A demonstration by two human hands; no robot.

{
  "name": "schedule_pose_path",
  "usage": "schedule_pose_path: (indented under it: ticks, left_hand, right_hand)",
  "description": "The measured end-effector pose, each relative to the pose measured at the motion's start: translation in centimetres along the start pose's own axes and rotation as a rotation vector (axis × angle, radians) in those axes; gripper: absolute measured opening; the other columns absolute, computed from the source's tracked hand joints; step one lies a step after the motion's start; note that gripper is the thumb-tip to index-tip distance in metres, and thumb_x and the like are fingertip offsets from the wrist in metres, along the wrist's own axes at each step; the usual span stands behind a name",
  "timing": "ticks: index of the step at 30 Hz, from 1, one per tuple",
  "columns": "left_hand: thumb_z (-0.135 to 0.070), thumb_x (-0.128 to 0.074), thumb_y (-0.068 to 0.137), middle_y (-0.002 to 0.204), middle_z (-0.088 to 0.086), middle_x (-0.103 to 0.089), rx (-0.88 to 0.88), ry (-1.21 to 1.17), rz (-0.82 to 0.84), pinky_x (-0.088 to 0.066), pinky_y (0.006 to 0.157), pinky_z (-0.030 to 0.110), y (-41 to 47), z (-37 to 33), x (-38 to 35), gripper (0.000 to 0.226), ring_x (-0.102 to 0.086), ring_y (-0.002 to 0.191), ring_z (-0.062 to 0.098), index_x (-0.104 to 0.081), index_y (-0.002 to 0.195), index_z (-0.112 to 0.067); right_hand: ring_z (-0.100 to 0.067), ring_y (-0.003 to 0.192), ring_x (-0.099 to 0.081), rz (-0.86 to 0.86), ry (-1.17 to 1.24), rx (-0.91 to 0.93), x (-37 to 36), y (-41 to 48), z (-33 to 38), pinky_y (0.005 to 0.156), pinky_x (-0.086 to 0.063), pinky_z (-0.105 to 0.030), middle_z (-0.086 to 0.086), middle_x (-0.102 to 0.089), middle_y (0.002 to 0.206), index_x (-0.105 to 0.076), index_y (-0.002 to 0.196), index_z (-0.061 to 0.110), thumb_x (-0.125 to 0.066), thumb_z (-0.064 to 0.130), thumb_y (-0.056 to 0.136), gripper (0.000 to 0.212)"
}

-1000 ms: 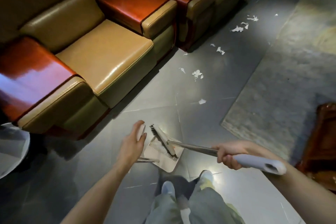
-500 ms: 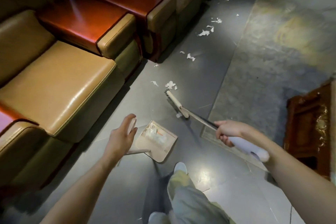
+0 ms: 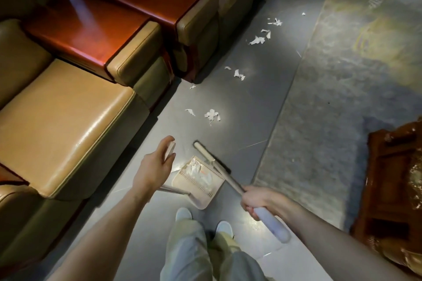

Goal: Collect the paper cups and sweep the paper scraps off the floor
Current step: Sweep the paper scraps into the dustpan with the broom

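My right hand (image 3: 257,201) grips the broom's handle just above its pale grip. The broom head (image 3: 211,158) lies on the grey floor against the far edge of the beige dustpan (image 3: 198,186). Crumpled paper sits inside the pan. My left hand (image 3: 157,164) holds the white top of the dustpan's long handle. White paper scraps (image 3: 212,115) lie a short way beyond the broom. More paper scraps (image 3: 238,74) trail further along the floor beside the sofas, up to a far cluster of scraps (image 3: 258,40). No paper cup is in view.
Tan leather armchairs (image 3: 68,118) with red wooden armrest tops (image 3: 96,29) line the left side. A grey rug (image 3: 331,98) covers the floor on the right. A carved wooden table (image 3: 397,180) stands at the right edge. My feet are just behind the dustpan.
The broom head has been drawn back from the scraps to the dustpan's edge, taking a small scrap with it. The view has stepped forward along the sofas.
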State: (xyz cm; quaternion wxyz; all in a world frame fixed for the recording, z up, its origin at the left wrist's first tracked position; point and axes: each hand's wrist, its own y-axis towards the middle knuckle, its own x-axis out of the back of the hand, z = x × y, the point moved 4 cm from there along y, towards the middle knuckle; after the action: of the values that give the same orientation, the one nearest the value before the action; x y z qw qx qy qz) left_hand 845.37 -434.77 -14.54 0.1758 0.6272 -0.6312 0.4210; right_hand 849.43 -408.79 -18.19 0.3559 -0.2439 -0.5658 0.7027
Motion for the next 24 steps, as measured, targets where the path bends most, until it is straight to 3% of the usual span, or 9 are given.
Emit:
schedule_pose_path:
  ticks: [2, 4, 5, 7, 9, 12, 18, 21, 24]
  left_hand:
    - [-0.03, -0.046, 0.098, 0.102, 0.011, -0.063, -0.007, -0.009, 0.018, -0.052, 0.08, 0.04, 0.5, 0.1, 0.1, 0.038, -0.058, 0.077, 0.024, -0.034, 0.133, -0.037]
    - [-0.034, -0.044, 0.098, 0.101, 0.012, -0.064, -0.012, -0.007, 0.046, -0.052, 0.083, 0.042, 1.0, 0.3, 0.6, 0.037, -0.061, 0.08, 0.026, -0.031, 0.132, -0.041]
    - [-0.036, -0.043, 0.098, 0.101, 0.013, -0.065, -0.012, 0.002, 0.054, -0.052, 0.084, 0.042, 1.5, 0.5, 1.0, 0.036, -0.062, 0.083, 0.027, -0.029, 0.131, -0.043]
    - [-0.037, -0.042, 0.098, 0.104, 0.013, -0.064, -0.006, 0.005, 0.059, -0.051, 0.086, 0.041, 2.7, 1.0, 2.3, 0.036, -0.062, 0.087, 0.027, -0.029, 0.131, -0.044]
    - [-0.033, -0.043, 0.099, 0.112, 0.011, -0.062, -0.002, -0.014, 0.057, -0.05, 0.086, 0.035, 3.8, 1.6, 3.6, 0.039, -0.061, 0.086, 0.022, -0.03, 0.134, -0.041]
    - [-0.029, -0.045, 0.098, 0.117, 0.009, -0.061, -0.004, -0.056, 0.028, -0.05, 0.089, 0.03, 5.5, 2.4, 5.8, 0.04, -0.061, 0.081, 0.017, -0.032, 0.135, -0.038]
    - [-0.021, -0.048, 0.098, 0.12, 0.011, -0.059, -0.018, -0.084, -0.029, -0.038, 0.085, 0.024, 11.2, 2.3, 10.0, 0.041, -0.053, 0.089, 0.015, -0.037, 0.137, -0.028]
    - [-0.019, -0.049, 0.097, 0.118, 0.008, -0.057, -0.02, -0.067, -0.052, -0.035, 0.082, 0.025, 15.1, 1.8, 11.7, 0.041, -0.05, 0.09, 0.015, -0.04, 0.137, -0.025]
    - [-0.021, -0.052, 0.097, 0.122, 0.001, -0.054, -0.025, -0.076, -0.035, -0.036, 0.088, 0.029, 19.8, 2.3, 12.6, 0.04, -0.052, 0.104, 0.021, -0.042, 0.135, -0.03]
  right_hand:
    - [-0.002, 0.029, -0.037, 0.098, 0.093, 0.022, 0.2, -1.3, 1.3, 0.031, -0.031, -0.012, 0.004, -0.043, 0.051, -0.049, 0.087, 0.016, -0.039, -0.002, 0.088, 0.02]
    - [-0.002, 0.027, -0.037, 0.157, 0.191, -0.024, 1.4, -2.5, 2.9, 0.03, -0.029, -0.011, 0.004, -0.043, 0.045, -0.051, 0.085, 0.021, -0.04, 0.0, 0.09, 0.024]
    - [-0.003, 0.026, -0.036, 0.173, 0.214, -0.074, 2.0, -3.1, 3.7, 0.029, -0.029, -0.011, 0.003, -0.041, 0.04, -0.055, 0.1, 0.023, -0.039, 0.001, 0.092, 0.029]
    - [-0.004, 0.024, -0.034, 0.144, 0.153, -0.085, 2.8, -4.1, 5.6, 0.028, -0.029, -0.012, 0.003, -0.039, 0.034, -0.044, 0.139, 0.017, -0.037, 0.002, 0.094, 0.048]
    - [-0.004, 0.024, -0.034, 0.058, 0.075, -0.03, 3.4, -4.8, 7.6, 0.029, -0.027, -0.012, 0.002, -0.038, 0.035, -0.037, 0.145, 0.017, -0.04, -0.001, 0.092, 0.057]
    - [-0.005, 0.026, -0.031, -0.053, 0.066, 0.043, 4.6, -5.0, 10.4, 0.033, -0.026, -0.009, 0.001, -0.035, 0.038, -0.043, 0.137, 0.026, -0.04, -0.007, 0.088, 0.059]
    - [-0.004, 0.023, -0.03, -0.142, 0.312, 0.107, 8.1, -2.7, 16.4, 0.029, -0.024, -0.007, 0.002, -0.034, 0.032, -0.029, 0.144, 0.024, -0.037, -0.008, 0.092, 0.061]
    - [-0.006, 0.024, -0.031, -0.219, 0.332, 0.097, 10.6, -0.3, 19.8, 0.031, -0.026, -0.008, 0.0, -0.036, 0.035, -0.034, 0.143, 0.013, -0.041, -0.009, 0.089, 0.059]
    - [-0.009, 0.027, -0.033, -0.302, 0.21, 0.09, 12.7, 2.5, 23.3, 0.035, -0.028, -0.013, -0.002, -0.037, 0.037, -0.052, 0.117, 0.013, -0.045, -0.01, 0.085, 0.04]
